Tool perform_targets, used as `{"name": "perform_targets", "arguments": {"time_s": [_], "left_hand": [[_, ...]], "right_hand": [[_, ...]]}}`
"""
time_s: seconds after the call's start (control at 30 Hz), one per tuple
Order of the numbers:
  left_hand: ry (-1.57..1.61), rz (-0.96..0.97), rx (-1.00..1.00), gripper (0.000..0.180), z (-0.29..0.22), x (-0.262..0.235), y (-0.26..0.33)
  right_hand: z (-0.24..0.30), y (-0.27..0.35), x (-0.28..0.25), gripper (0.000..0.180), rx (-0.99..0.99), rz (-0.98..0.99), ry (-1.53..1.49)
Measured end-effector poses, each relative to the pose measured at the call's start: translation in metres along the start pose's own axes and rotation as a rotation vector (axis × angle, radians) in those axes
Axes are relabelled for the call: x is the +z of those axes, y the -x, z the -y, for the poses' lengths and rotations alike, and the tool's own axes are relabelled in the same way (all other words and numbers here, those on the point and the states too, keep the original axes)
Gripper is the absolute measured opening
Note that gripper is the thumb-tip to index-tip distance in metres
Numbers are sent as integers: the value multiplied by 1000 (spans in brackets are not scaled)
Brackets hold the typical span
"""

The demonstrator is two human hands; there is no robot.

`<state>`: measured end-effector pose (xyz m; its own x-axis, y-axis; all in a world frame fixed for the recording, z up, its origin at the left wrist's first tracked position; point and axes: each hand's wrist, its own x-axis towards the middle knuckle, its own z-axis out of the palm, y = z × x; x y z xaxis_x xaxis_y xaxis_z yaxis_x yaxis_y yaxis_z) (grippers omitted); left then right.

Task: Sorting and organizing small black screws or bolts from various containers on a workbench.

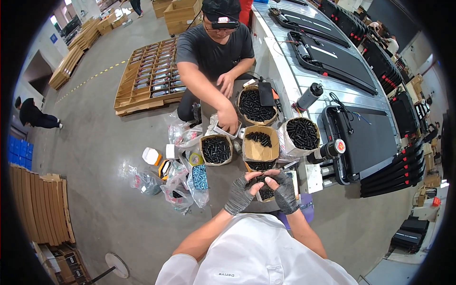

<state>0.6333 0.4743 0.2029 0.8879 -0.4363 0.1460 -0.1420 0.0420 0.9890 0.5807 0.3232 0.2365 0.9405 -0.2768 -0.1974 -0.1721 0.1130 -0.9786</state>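
Both my hands wear grey fingerless gloves and meet just in front of my chest. My left hand (241,191) has its thumb and fingers pinched together. Beside it, my right hand (284,191) is pinched too, its thumb close to the left one. Something small and dark seems to be between the fingertips, too small to name. Below them sits a small box of black parts (267,192), partly covered by my hands. Just beyond lies another box of black screw-like parts (261,166), then an open cardboard box (260,153) with fewer of them.
Across the table a co-worker reaches a hand (228,119) into a small white box. More containers of black screw-like parts (216,150) stand around. A bag of bluish screws (200,176) lies left. On the right, a roller conveyor (304,80) carries black machine decks (332,57).
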Motion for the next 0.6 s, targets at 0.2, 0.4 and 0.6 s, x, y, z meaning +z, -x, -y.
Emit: {"name": "perform_targets", "arguments": {"time_s": [0.2, 0.4, 0.6], "left_hand": [[131, 28, -195, 34, 22, -5, 1], [-24, 112, -490, 32, 87, -43, 34], [-36, -10, -615, 29, 111, -69, 64]], "right_hand": [[-7, -15, -6, 16, -261, 1, 497], [-19, -85, -14, 10, -445, -12, 900], [-64, -179, -27, 14, -372, -23, 902]]}}
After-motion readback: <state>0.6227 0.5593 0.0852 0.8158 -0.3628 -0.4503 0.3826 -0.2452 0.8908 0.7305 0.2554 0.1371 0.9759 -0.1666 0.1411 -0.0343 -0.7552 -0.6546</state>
